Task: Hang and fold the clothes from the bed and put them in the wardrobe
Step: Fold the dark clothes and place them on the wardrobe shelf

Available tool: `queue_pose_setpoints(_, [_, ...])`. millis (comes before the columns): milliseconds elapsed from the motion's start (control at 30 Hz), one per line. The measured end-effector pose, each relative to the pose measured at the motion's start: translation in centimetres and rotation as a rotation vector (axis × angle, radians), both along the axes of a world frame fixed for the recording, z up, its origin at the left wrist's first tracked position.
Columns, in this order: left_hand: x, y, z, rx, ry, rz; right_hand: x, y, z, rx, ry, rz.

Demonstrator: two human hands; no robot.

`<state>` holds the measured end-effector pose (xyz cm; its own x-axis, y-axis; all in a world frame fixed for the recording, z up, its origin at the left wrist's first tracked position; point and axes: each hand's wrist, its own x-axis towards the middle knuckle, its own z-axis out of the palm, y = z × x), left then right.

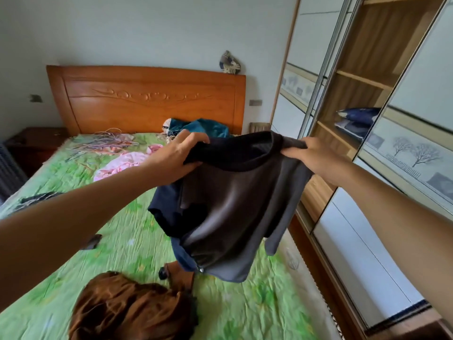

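A dark grey and navy garment (pixel 228 204) hangs in the air above the bed (pixel 127 231). My left hand (pixel 179 155) grips its upper left edge and my right hand (pixel 318 160) grips its upper right edge, so the top edge is stretched between them. The lower part droops toward the green sheet. To the right stands the wardrobe (pixel 362 77) with its sliding door open, showing wooden shelves.
A brown garment (pixel 127 307) lies at the bed's near end. A pink garment (pixel 122 163), a teal garment (pixel 203 127) and several thin hangers (pixel 107 141) lie near the wooden headboard (pixel 147 96). A navy folded item (pixel 358 119) sits on a wardrobe shelf.
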<state>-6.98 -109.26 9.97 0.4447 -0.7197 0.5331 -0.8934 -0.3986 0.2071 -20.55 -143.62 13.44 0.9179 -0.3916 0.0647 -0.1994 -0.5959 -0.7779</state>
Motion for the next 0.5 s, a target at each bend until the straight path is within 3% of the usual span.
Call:
queue_pose_setpoints(133, [0.5, 0.2, 1.6, 0.097, -0.084, 0.074, 1.2, -1.2, -0.3, 0.277, -0.082, 0.055])
queue_pose_setpoints(367, [-0.6, 0.7, 4.9, 0.15, -0.204, 0.372, 3.6, -3.8, 0.4, 0.339, -0.254, 0.192])
queue_pose_setpoints(433, [-1.2, -0.1, 5.6, 0.021, 0.026, 0.376, 4.2, -4.3, 0.4, 0.299, -0.275, 0.22])
queue_pose_setpoints(500, [-1.9, -1.5, 6.1, -0.237, 0.384, 0.381, 4.6, -4.5, 0.4, 0.208, -0.293, 0.262])
